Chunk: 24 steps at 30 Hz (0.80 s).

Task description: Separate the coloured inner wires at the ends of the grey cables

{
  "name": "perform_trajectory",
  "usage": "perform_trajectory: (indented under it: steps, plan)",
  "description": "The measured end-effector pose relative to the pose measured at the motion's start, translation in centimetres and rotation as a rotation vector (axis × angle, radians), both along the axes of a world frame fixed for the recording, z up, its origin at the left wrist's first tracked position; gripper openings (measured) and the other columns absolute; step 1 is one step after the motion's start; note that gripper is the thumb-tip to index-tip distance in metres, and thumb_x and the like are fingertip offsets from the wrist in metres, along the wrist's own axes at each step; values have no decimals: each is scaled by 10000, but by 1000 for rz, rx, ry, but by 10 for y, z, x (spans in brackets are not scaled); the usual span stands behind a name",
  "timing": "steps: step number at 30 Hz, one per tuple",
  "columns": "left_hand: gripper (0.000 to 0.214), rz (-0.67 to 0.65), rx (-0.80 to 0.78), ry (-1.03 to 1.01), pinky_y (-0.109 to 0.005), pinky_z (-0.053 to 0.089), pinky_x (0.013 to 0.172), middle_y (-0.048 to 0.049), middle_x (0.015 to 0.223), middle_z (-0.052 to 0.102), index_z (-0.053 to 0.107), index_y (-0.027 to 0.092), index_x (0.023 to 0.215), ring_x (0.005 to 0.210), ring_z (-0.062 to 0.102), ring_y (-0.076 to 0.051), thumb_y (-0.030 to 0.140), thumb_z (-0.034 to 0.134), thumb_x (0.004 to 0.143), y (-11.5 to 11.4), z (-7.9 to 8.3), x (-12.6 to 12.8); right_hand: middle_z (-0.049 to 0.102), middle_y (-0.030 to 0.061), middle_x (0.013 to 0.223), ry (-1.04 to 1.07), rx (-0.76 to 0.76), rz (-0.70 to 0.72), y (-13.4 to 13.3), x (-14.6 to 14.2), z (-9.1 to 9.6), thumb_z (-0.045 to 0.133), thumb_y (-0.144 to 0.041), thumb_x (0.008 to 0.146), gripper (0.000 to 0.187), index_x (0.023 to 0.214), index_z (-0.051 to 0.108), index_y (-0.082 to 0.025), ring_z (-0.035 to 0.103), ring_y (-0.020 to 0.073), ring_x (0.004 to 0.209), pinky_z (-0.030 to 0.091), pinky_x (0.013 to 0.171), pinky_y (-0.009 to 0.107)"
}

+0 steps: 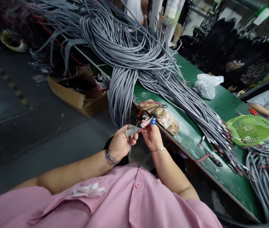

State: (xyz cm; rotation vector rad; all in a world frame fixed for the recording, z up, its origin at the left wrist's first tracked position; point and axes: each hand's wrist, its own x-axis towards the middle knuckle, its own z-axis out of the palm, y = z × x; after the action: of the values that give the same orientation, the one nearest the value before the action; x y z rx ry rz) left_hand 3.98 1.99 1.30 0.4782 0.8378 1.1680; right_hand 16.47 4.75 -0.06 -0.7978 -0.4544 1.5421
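My left hand (pixel 123 142), with grey coverings on its fingers, pinches the end of a grey cable (pixel 131 146). Thin coloured wires (pixel 142 129) fan out of that end toward the right. Close beside it, my right hand (pixel 152 136) wears a blue cover on one fingertip and has its fingers closed at the wires. A small pinkish-white piece (pixel 146 122) shows there; its kind is too small to make out. Both hands are in front of the green table's near edge. Part of the cable is hidden by my left fingers.
Large bundles of grey cable (pixel 125 47) lie across the green table (pixel 191 68). A taped cardboard piece (pixel 164 115), a white plastic bag (pixel 208 85) and a green fan (pixel 248 128) are there too. A cardboard box (pixel 77 98) stands below. A co-worker's arm (pixel 265 110) is at right.
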Motion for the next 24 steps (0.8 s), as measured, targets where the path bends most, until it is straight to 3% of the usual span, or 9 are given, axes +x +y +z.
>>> perform_trajectory:
  steps: [5, 11, 17, 20, 24]
  plan:
    - [180, -6, 5, 30, -168, 324, 371, 13, 516, 598, 578, 159, 752, 402, 476, -77, 248, 707, 662, 1, -6, 1, 685, 24, 796, 46, -32, -57, 1, -3, 4, 648, -464, 828, 290, 830, 642, -174, 575, 115, 647, 463, 583, 224]
    - [161, -15, 15, 45, -165, 323, 371, 13, 514, 597, 572, 160, 743, 400, 471, -75, 238, 688, 664, -1, -7, 0, 669, 15, 787, 55, -46, 1, -3, -1, 1, 585, -559, 838, 370, 863, 637, -193, 575, 122, 655, 473, 587, 234]
    - [173, -30, 51, 77, -175, 323, 376, 6, 524, 601, 586, 156, 739, 408, 482, -81, 264, 707, 679, -9, -6, -8, 660, 28, 806, 2, -83, 207, -11, 14, -5, 536, -689, 789, 527, 880, 642, -181, 573, 110, 636, 505, 598, 239]
    - [180, -18, 62, 101, -178, 333, 380, 6, 527, 604, 584, 158, 730, 405, 482, -81, 276, 711, 685, -12, -8, -12, 665, 38, 810, -106, -72, 346, -17, 21, -3, 642, -632, 744, 492, 884, 637, -161, 586, 111, 649, 508, 599, 239]
    - [167, -22, 84, 134, -179, 343, 383, 4, 531, 606, 590, 158, 728, 409, 485, -82, 273, 707, 697, -15, -11, -15, 656, 14, 780, -217, -43, 389, -26, 24, 3, 754, -506, 695, 397, 840, 618, -163, 567, 96, 620, 507, 606, 246]
